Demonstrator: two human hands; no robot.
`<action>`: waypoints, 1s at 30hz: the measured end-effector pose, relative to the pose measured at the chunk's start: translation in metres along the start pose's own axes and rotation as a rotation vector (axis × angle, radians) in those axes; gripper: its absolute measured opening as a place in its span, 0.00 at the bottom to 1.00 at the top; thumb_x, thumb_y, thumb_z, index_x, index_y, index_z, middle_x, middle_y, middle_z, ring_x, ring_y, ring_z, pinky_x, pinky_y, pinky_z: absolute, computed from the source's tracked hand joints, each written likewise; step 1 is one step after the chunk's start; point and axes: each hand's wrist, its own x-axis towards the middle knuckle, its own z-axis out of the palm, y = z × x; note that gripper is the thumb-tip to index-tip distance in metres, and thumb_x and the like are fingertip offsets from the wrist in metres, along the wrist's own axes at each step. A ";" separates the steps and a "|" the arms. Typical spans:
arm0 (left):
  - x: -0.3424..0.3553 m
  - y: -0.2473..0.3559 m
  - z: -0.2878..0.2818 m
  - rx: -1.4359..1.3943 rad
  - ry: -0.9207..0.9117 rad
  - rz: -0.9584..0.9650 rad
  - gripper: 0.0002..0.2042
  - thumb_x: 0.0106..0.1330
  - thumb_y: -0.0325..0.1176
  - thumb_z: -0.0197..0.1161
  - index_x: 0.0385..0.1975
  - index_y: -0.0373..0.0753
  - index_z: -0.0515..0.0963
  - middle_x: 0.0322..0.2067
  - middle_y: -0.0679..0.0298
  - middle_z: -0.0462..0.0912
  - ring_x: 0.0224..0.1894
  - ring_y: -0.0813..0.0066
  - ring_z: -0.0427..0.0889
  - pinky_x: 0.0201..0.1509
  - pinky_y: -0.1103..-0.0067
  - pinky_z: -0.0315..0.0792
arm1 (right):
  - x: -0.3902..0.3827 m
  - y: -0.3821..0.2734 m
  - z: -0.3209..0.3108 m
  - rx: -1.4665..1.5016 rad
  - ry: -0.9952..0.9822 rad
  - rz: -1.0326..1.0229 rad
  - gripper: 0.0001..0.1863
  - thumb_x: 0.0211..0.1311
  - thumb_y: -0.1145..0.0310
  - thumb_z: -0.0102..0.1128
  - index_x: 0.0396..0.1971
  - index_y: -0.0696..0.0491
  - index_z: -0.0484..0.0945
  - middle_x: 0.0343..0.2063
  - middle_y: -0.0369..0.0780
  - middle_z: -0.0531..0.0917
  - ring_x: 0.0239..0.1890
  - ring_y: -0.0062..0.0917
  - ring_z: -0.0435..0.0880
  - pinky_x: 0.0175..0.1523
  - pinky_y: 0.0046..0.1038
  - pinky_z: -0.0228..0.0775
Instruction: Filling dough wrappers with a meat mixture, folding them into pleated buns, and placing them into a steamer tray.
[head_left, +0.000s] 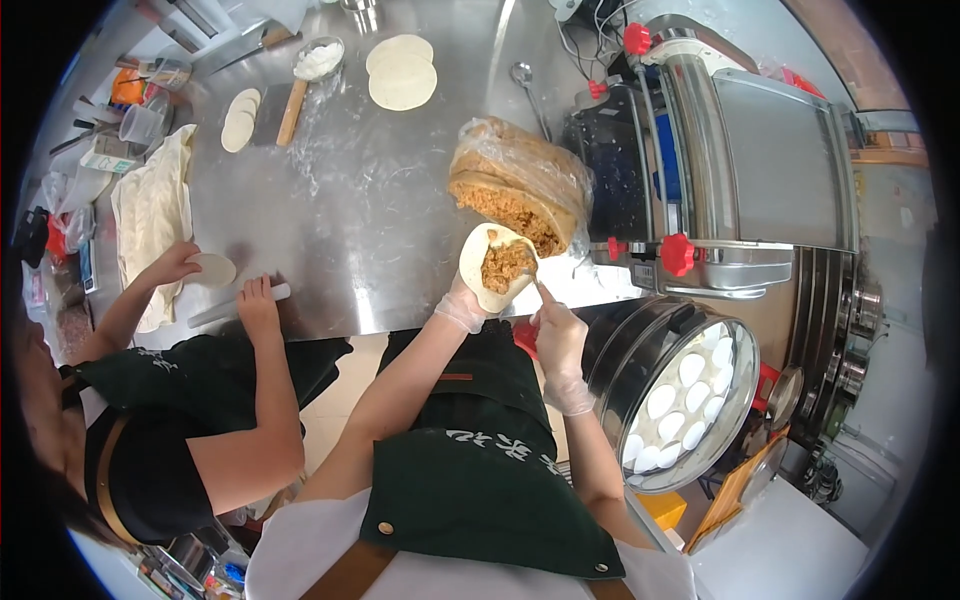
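My left hand, in a clear glove, supports a round dough wrapper from below, mostly hidden by it. Orange-brown minced filling lies on the wrapper's middle. My right hand, also gloved, is closed around the handle of a filling spatula; its far end touches the filling and is partly hidden there. Just beyond the wrapper, an open clear plastic bag of the same filling rests on the steel table.
Dough rounds and a metal spoon lie farther back. A roller machine stands right, above a round steamer holding white discs. At left, a co-worker's hands handle a rolling pin and dough round beside a cloth.
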 end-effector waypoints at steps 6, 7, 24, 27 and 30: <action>-0.002 0.005 0.010 0.077 0.009 0.009 0.17 0.73 0.41 0.45 0.54 0.39 0.71 0.51 0.56 0.78 0.52 0.60 0.78 0.56 0.63 0.76 | -0.003 -0.020 0.008 -0.482 0.315 -0.531 0.31 0.47 0.85 0.55 0.56 0.52 0.75 0.22 0.40 0.78 0.21 0.31 0.80 0.28 0.30 0.73; -0.002 0.005 0.011 0.095 0.038 0.002 0.17 0.72 0.41 0.47 0.52 0.38 0.72 0.48 0.55 0.79 0.50 0.60 0.79 0.54 0.64 0.77 | -0.001 -0.024 0.009 -0.482 0.316 -0.531 0.31 0.47 0.85 0.55 0.56 0.52 0.75 0.22 0.40 0.78 0.21 0.31 0.80 0.28 0.30 0.73; -0.016 0.012 0.032 0.058 -0.031 -0.002 0.19 0.72 0.45 0.46 0.53 0.38 0.71 0.49 0.54 0.78 0.49 0.58 0.80 0.52 0.61 0.77 | -0.007 -0.028 0.002 -0.626 0.190 -0.618 0.31 0.44 0.83 0.55 0.54 0.48 0.77 0.26 0.38 0.80 0.22 0.30 0.81 0.26 0.32 0.74; -0.010 0.011 0.033 0.007 -0.101 -0.024 0.18 0.71 0.44 0.48 0.51 0.37 0.73 0.47 0.54 0.80 0.48 0.59 0.80 0.52 0.61 0.77 | -0.011 -0.026 0.004 -0.582 0.230 -0.583 0.29 0.46 0.84 0.55 0.53 0.50 0.78 0.24 0.37 0.79 0.22 0.28 0.80 0.28 0.29 0.74; -0.007 0.005 0.032 0.000 0.067 0.060 0.18 0.71 0.44 0.48 0.49 0.36 0.74 0.46 0.54 0.80 0.47 0.58 0.80 0.52 0.61 0.77 | -0.015 -0.024 0.009 -0.544 0.195 -0.533 0.28 0.46 0.84 0.55 0.52 0.51 0.79 0.24 0.39 0.79 0.24 0.29 0.81 0.30 0.29 0.74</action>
